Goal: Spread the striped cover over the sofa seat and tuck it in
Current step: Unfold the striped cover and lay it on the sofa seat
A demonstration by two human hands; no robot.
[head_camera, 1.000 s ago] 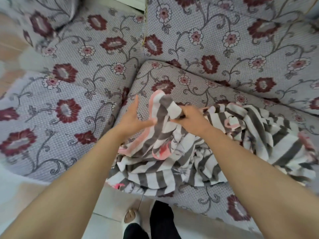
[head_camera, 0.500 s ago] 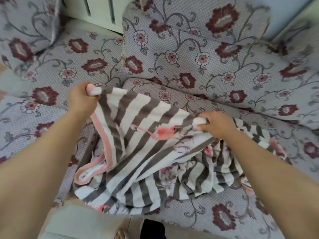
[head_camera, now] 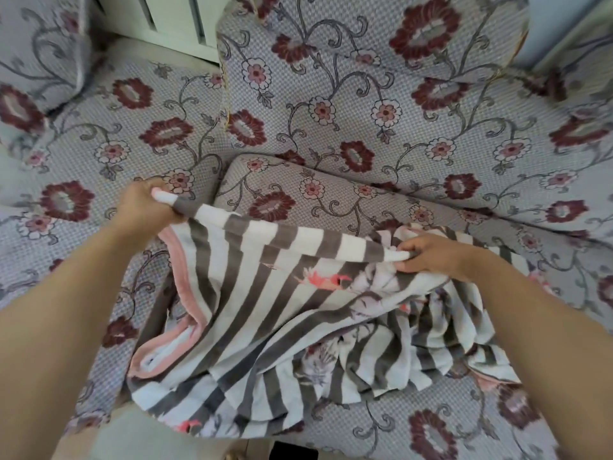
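Note:
The striped cover (head_camera: 265, 310), grey and white with a pink edge and pink flower prints, hangs stretched between my hands above the sofa seat (head_camera: 331, 194). My left hand (head_camera: 142, 207) grips one corner of its top edge at the left, over the gap beside the seat cushion. My right hand (head_camera: 431, 254) pinches the same edge further right. The remainder of the cover lies crumpled on the seat under my right arm, and its lower part hangs over the seat's front.
The floral backrest (head_camera: 381, 94) rises behind the seat. A second floral seat (head_camera: 83, 161) adjoins at the left, with a cushion (head_camera: 36, 54) at the far left. A white panel (head_camera: 172, 18) shows behind. Pale floor (head_camera: 139, 439) lies below the sofa front.
My hands have pulled apart along the cover's top edge, stretching it taut and opening more striped cloth. The left hand moved left from the bunched cover, gripping its corner.

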